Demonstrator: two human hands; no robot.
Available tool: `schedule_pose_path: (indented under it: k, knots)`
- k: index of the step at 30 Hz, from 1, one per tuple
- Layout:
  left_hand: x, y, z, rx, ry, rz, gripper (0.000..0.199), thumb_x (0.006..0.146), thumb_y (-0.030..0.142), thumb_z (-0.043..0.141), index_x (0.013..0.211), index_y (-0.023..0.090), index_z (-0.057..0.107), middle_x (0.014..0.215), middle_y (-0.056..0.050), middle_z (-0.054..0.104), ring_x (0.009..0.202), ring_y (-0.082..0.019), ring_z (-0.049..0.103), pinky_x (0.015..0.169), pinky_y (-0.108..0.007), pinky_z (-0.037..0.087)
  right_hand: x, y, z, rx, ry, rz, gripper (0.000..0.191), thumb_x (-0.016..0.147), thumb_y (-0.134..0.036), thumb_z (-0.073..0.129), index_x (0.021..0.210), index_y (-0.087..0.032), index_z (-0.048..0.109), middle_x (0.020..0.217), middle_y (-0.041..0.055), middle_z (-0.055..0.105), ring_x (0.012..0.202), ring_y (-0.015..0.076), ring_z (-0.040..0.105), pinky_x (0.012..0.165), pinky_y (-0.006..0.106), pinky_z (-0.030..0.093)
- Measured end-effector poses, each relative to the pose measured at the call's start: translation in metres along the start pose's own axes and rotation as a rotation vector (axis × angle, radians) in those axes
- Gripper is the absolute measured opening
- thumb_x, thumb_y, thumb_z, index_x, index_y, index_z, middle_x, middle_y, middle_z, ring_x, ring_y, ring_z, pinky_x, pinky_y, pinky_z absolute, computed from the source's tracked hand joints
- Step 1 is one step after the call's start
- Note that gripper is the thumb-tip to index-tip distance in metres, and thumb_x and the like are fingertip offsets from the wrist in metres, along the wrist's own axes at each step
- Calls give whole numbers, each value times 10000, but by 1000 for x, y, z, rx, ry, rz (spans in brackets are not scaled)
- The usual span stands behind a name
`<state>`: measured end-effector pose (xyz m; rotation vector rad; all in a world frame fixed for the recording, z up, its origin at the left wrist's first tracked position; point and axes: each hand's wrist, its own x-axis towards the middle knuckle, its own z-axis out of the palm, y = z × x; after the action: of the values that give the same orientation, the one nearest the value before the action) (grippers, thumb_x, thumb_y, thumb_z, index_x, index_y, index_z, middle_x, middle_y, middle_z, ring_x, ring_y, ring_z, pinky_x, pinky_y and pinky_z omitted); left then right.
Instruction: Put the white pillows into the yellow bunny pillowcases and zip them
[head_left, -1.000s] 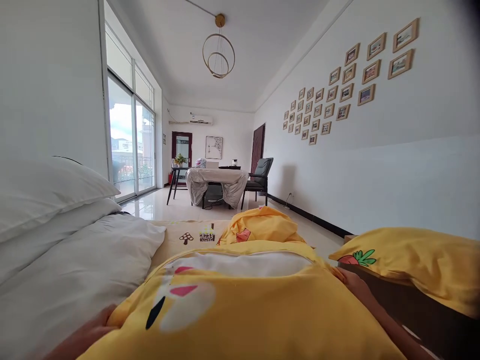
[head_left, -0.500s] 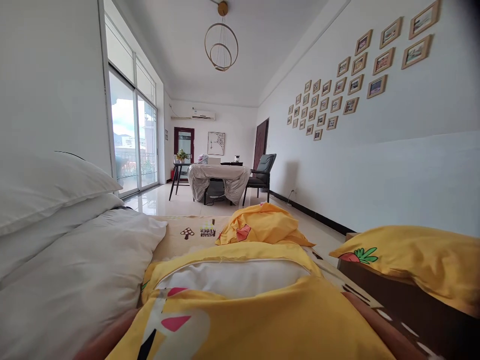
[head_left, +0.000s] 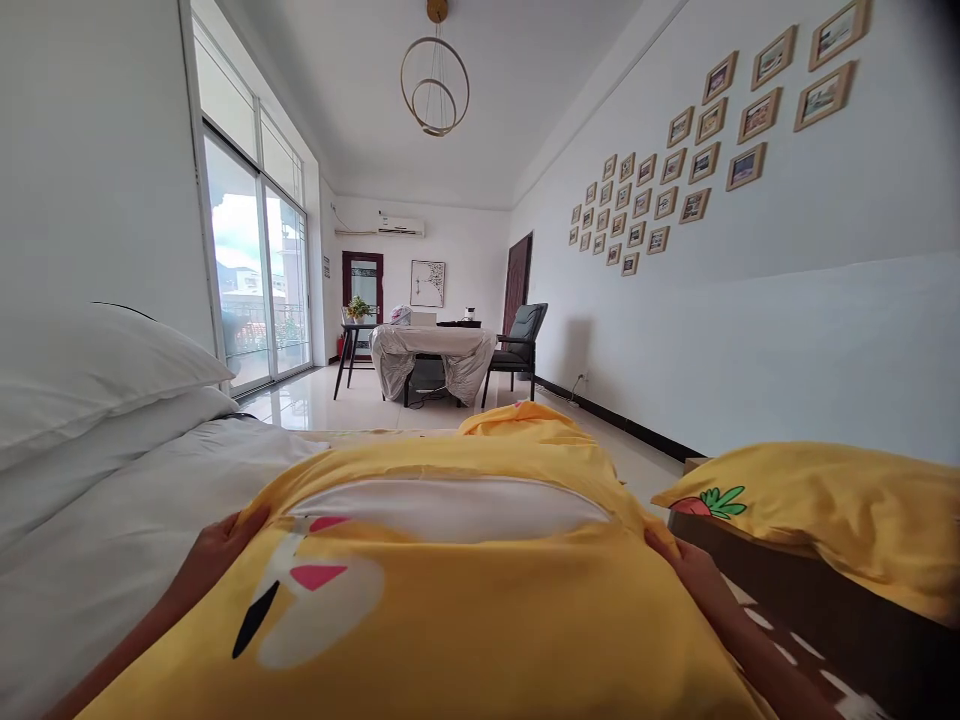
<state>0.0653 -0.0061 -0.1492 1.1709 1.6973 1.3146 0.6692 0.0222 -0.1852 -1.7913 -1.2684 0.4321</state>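
In front of me a yellow pillowcase (head_left: 525,620) with a white, pink and black print is stretched over a white pillow (head_left: 450,510). The white shows through a long slit near the case's far end. My left hand (head_left: 225,545) is closed on the case's left edge, with its cloth bunched in the fingers. On the opposite side my right hand (head_left: 679,555) grips the right edge in the same way. The fingertips are partly hidden in the folds.
White pillows (head_left: 112,370) are stacked on the left above white bedding (head_left: 150,540). To the right lies another yellow pillow (head_left: 832,510) with a carrot print. Crumpled orange-yellow cloth (head_left: 532,420) lies beyond the case. A covered table (head_left: 435,345) and a chair (head_left: 521,340) stand farther off.
Both hands have come into view, gripping the case's sides. The pillowcase has been lifted and pulled tauter, its slit narrower, covering more of the patterned sheet behind. The view has shifted slightly.
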Motion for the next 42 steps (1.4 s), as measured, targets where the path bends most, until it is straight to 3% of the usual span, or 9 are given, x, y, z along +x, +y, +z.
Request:
schedule_pose_path:
  k: [5, 10, 15, 20, 23, 29, 35, 38, 42]
  knots:
    - [20, -58, -7, 360, -228, 149, 364, 596, 588, 672, 670, 232, 693, 756, -62, 716, 770, -297, 649, 661, -320, 529, 5, 45, 15, -212, -85, -54, 331, 661, -511, 516, 492, -226, 507, 536, 56, 607, 620, 272, 610, 594, 341, 467]
    - [-2, -26, -21, 556, -111, 487, 429, 802, 551, 480, 1116, 305, 637, 1185, -12, 647, 1061, -259, 610, 885, -334, 512, 5, 20, -6, -229, 146, -407, 338, 738, -481, 490, 870, -206, 637, 965, 115, 665, 831, 280, 619, 775, 417, 485]
    - [-40, 42, 26, 749, -514, 651, 457, 894, 516, 396, 1278, 307, 530, 1341, -3, 536, 1244, -246, 472, 1053, -330, 376, -44, -77, 3, -273, -371, -815, 365, 881, -443, 478, 1186, -278, 593, 1225, 80, 595, 1172, 263, 494, 1015, 428, 369]
    - [-48, 55, 61, 783, -741, 631, 462, 873, 578, 360, 869, 177, 590, 917, -47, 620, 852, -203, 570, 765, -266, 446, -53, -117, 18, -401, -676, -755, 348, 792, -411, 602, 1086, -225, 626, 1089, 74, 627, 1032, 256, 548, 914, 381, 429]
    - [-49, 51, 62, 834, -745, 608, 387, 872, 516, 385, 827, 177, 567, 893, -42, 605, 845, -199, 557, 759, -263, 418, -42, -121, 15, -456, -776, -677, 229, 738, -334, 645, 922, -197, 650, 909, 31, 639, 861, 213, 576, 766, 309, 461]
    - [-48, 30, 85, 852, -479, 574, 467, 913, 504, 207, 919, 209, 568, 905, -78, 630, 894, -236, 566, 819, -344, 417, -60, -158, 25, -371, -866, -945, 60, 806, -206, 538, 797, -186, 593, 924, 37, 610, 846, 173, 564, 771, 282, 448]
    - [-44, -3, 97, 676, -209, 518, 461, 887, 503, 210, 988, 218, 558, 972, -99, 669, 892, -240, 586, 820, -336, 438, -66, -164, 55, -314, -635, -982, 221, 943, -301, 377, 998, -221, 575, 984, 58, 638, 898, 183, 574, 782, 290, 417]
    - [-42, 6, 92, 740, -270, 497, 428, 903, 491, 214, 923, 236, 558, 879, -73, 661, 865, -241, 586, 771, -335, 430, -61, -150, 79, -453, -586, -916, 322, 966, -352, 304, 796, -213, 539, 708, 19, 610, 636, 153, 530, 607, 263, 353]
    - [-37, 53, 82, 1015, -556, 516, 263, 870, 375, 352, 736, 213, 510, 775, -53, 606, 786, -232, 562, 660, -306, 378, -59, -144, 104, -461, -654, -891, 289, 955, -358, 333, 793, -213, 523, 727, 18, 617, 671, 148, 543, 610, 241, 336]
